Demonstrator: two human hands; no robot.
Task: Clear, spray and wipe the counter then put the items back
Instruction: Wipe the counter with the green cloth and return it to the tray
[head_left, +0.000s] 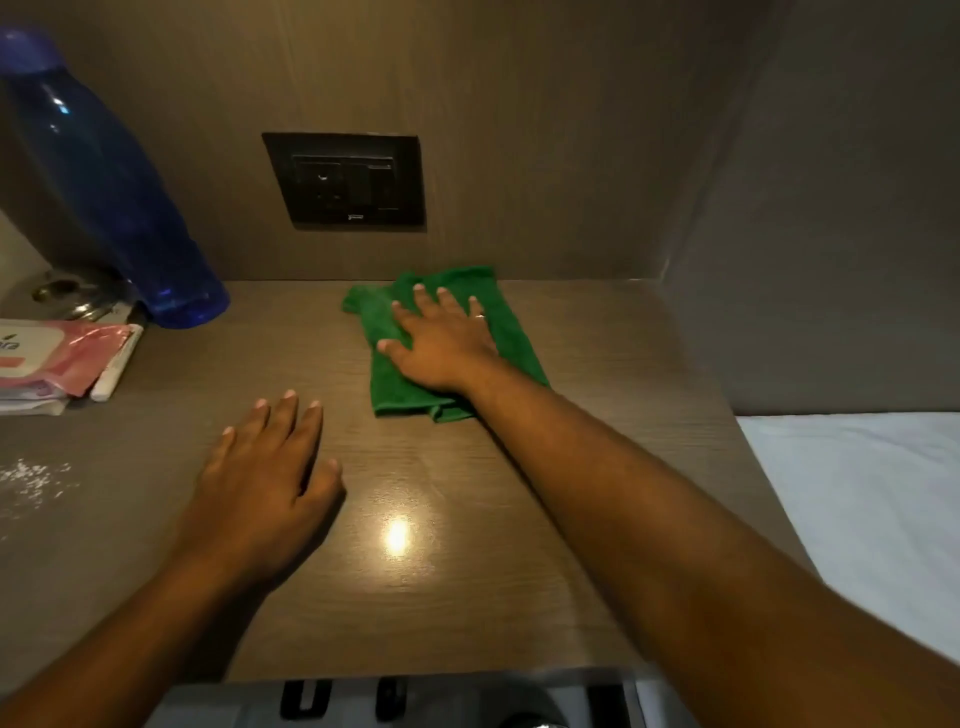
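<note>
A green cloth (400, 387) lies folded on the brown wooden counter (467, 571), close to the back wall. My right hand (441, 343) presses flat on top of the cloth, fingers spread, with a ring on one finger. My left hand (265, 478) rests palm down on the bare counter to the left and nearer to me, fingers apart, holding nothing. A tall blue bottle (109, 192) stands at the back left corner. A pink wipes packet (52, 358) lies at the left edge beside it.
A dark socket plate (345, 179) is set in the back wall. A white pen-like stick (117, 369) lies by the packet, a metal object (67, 296) behind it. White specks (31, 480) dot the counter's left. A white bed sheet (862, 499) lies right.
</note>
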